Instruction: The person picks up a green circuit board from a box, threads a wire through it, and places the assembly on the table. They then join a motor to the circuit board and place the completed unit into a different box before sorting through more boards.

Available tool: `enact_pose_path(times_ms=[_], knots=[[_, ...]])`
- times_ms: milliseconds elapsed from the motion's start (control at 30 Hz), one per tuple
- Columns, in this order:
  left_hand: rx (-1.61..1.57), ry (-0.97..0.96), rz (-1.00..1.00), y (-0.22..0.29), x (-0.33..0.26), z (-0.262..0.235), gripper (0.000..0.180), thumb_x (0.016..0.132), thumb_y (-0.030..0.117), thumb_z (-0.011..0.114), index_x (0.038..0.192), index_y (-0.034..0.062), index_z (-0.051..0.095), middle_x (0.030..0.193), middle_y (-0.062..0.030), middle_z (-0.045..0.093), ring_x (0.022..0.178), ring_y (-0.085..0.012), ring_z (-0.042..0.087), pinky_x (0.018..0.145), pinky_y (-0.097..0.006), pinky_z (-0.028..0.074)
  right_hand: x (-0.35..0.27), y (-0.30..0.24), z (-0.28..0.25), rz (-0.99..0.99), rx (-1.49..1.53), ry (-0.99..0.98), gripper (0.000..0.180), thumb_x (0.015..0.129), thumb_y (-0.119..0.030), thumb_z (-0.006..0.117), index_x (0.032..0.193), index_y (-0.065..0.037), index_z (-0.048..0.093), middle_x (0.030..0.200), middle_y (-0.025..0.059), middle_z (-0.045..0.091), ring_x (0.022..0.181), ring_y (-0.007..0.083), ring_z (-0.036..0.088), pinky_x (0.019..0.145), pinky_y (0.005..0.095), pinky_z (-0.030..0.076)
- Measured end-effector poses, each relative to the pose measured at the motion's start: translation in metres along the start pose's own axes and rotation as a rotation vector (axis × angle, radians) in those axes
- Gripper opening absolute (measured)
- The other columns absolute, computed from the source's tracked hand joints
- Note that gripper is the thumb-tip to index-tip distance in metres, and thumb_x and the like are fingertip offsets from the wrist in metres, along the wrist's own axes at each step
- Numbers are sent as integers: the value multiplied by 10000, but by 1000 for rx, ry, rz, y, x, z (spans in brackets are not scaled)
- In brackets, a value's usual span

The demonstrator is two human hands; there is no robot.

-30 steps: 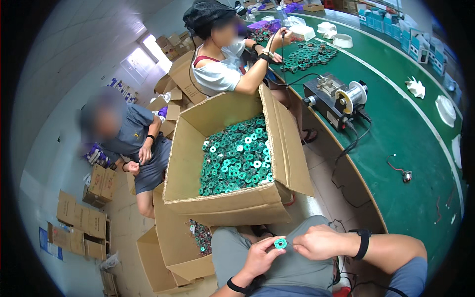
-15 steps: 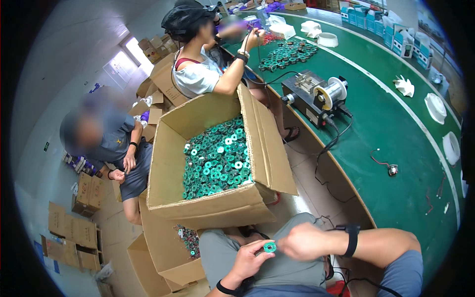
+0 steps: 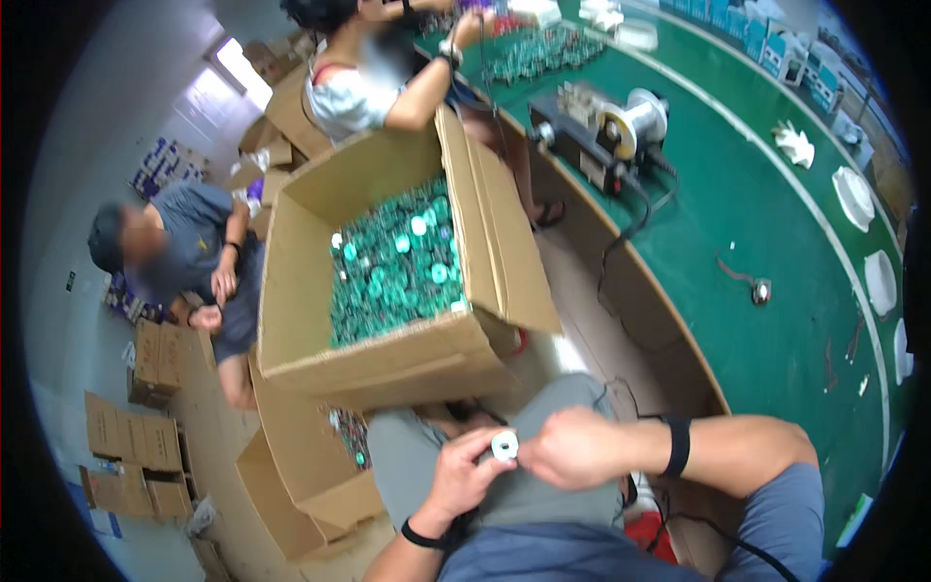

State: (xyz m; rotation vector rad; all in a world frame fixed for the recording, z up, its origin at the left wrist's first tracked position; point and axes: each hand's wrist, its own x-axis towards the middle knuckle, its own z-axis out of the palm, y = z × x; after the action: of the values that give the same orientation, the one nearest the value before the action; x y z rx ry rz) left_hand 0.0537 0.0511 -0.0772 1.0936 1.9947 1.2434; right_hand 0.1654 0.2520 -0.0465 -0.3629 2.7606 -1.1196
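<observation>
Above my lap, my left hand pinches a small ring-shaped part between thumb and fingers. The part shows a whitish face with a dark hole in its middle. My right hand is closed right beside the ring, blurred by motion; what its fingers hold, if anything, is hidden. In front of my knees, a large open cardboard box holds a heap of green ring-shaped parts. A lower cardboard box to its left holds small mixed parts.
A green workbench curves along the right, bearing a black machine with a wire spool, a small motor with leads and white fan wheels. One person works at the bench; another sits left. Cables hang beside my right leg.
My view has shifted, so the scene sits higher and further left. The ring in my left hand showed a green face before and looks whitish now. My right hand stays close beside it.
</observation>
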Motion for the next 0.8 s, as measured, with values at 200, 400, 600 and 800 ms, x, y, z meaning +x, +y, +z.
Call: enact_pose_path(times_ms=[200,400,600,800], knots=[[-138,36,-126,2,4,0,337,798,101,783,1115,14,709,942,-97,711,874,-201,680,804,-319,530,7,14,-5,15,-7,27,139,828,-172,584,780,-70,665,647,196,654,610,407,665,572,520,538],[-157,45,-115,-7,-2,2,350,798,83,783,1135,21,710,972,-87,718,905,-183,683,820,-309,528,7,17,0,-3,-51,91,127,836,-163,603,753,-68,595,537,152,556,533,389,607,507,495,496],[-115,66,-119,0,-3,1,353,794,73,779,1135,16,710,982,-92,724,911,-194,690,827,-321,533,5,16,6,-12,-35,92,131,831,-160,603,732,-74,602,545,151,561,531,374,609,508,477,496],[-57,17,-71,-2,-4,-1,354,787,83,778,1129,21,713,973,-101,728,910,-214,694,830,-320,533,6,18,2,8,2,103,135,860,-143,582,745,-78,608,567,154,574,535,383,604,510,473,498]])
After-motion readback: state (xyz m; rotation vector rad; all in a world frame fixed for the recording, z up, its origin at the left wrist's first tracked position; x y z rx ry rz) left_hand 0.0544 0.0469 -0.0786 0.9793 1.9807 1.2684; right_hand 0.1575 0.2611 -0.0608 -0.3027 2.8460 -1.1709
